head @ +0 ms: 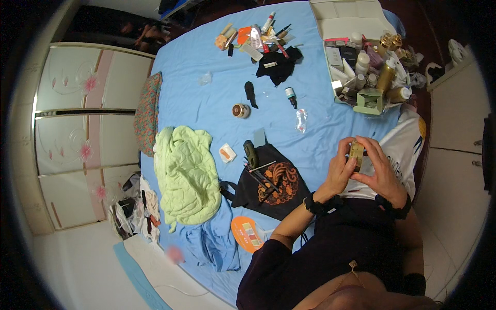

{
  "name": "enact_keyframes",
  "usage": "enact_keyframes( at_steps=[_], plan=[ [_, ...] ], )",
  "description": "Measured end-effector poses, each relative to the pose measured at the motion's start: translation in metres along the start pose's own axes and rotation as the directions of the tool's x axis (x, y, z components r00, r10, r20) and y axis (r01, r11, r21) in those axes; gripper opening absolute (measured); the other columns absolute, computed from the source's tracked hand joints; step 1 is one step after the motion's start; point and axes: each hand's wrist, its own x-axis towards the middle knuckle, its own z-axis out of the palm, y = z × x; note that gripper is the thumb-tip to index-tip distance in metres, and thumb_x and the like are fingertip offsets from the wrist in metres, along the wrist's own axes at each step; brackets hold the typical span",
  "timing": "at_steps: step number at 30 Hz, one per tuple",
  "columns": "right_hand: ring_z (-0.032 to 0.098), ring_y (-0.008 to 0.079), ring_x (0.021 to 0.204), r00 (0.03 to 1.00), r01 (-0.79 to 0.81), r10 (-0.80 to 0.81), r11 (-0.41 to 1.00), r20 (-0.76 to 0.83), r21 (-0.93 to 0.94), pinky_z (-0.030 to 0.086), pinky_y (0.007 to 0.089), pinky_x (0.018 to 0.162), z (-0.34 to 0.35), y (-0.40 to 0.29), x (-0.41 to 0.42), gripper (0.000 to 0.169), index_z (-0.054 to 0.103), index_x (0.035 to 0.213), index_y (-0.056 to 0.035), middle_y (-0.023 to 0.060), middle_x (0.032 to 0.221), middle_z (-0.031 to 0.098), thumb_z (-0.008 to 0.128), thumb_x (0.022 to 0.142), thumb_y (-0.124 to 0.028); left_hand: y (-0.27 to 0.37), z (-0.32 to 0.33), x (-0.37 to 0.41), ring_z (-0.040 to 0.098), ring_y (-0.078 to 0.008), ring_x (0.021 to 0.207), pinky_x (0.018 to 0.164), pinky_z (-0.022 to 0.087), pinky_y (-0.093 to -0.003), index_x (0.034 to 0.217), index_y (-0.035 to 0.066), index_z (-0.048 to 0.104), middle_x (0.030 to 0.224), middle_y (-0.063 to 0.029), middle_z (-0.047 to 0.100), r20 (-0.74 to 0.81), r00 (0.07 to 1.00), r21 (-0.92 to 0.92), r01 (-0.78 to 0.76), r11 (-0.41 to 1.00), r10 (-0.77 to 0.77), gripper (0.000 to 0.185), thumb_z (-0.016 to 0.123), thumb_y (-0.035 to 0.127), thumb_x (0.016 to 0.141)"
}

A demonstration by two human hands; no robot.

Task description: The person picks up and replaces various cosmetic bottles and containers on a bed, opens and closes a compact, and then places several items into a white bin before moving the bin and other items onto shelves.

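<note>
Both of my hands hold a small round container with a yellowish, see-through look (356, 153) above the bed's right side. My left hand (343, 166) grips its left edge and lower part, while my right hand (376, 164) has its fingers on the top and right edge. What the container holds cannot be told. Beneath my hands lies a white printed cloth (407, 143). Up and to the right stands an open box (329, 83) packed with bottles, jars and cartons, a gold bottle (385, 77) among them.
A black embroidered bag (248, 193) with thin brushes on it lies left of my hands. Around it are a light green quilted cloth (188, 174), an orange fan (242, 230), a round jar (241, 111) and a dropper bottle (290, 97). Farther off, cosmetics (255, 37) lie beside a black cloth (279, 66).
</note>
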Motion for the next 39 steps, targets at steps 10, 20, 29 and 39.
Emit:
enact_keyframes(
  at_steps=[10, 20, 29, 39],
  plan=[
    [0.053, 0.0289, 0.100, 0.999, -0.047, 0.047, 0.998, -0.016, -0.045, 0.047, 0.0366, 0.085, -0.002, 0.005, -0.001, 0.084, 0.035, 0.135, -0.0020, 0.0162, 0.115, 0.048, 0.081, 0.067, -0.024, 0.012, 0.006, 0.005, 0.049, -0.0063, 0.067, 0.056, 0.039, -0.0200, 0.109, 0.006, 0.052, 0.085, -0.0004, 0.055, 0.097, 0.877, -0.536, 0.444, 0.718, -0.470, 0.051, 0.030, 0.051, 0.097],
    [0.054, 0.0270, 0.088, 0.991, -0.123, 0.122, 0.992, 0.062, 0.028, 0.046, 0.0359, 0.077, -0.011, 0.015, 0.003, 0.072, 0.045, 0.121, -0.0003, 0.0139, 0.101, 0.049, 0.081, 0.065, -0.026, 0.007, 0.002, 0.008, 0.028, -0.0074, 0.032, 0.029, 0.018, -0.0201, 0.085, 0.010, 0.054, 0.052, 0.0016, 0.045, 0.348, 0.716, -0.557, 0.677, 0.481, -0.605, 0.060, 0.028, 0.064, 0.091],
    [0.053, 0.0205, 0.081, 0.985, -0.051, 0.045, 0.998, 0.169, 0.033, 0.046, 0.0296, 0.072, -0.022, 0.030, 0.009, 0.071, 0.047, 0.121, -0.0011, 0.0101, 0.097, 0.051, 0.081, 0.062, -0.020, 0.005, 0.003, 0.007, 0.026, -0.0073, 0.032, 0.028, 0.019, -0.0193, 0.091, 0.009, 0.054, 0.053, 0.0006, 0.046, 0.431, 0.707, -0.538, 0.700, 0.469, -0.561, 0.062, 0.027, 0.064, 0.091],
    [0.057, 0.0242, 0.079, 0.983, -0.076, 0.068, 0.996, 0.170, 0.041, 0.046, 0.0333, 0.068, -0.023, 0.039, 0.012, 0.043, 0.052, 0.108, 0.0033, 0.0157, 0.089, 0.055, 0.056, 0.085, -0.034, -0.003, 0.008, 0.011, 0.032, -0.0096, 0.031, 0.027, 0.026, -0.0208, 0.099, 0.007, 0.053, 0.058, -0.0063, 0.051, 0.513, 0.731, -0.654, 0.672, 0.346, -0.450, 0.065, 0.024, 0.064, 0.092]
  ],
)
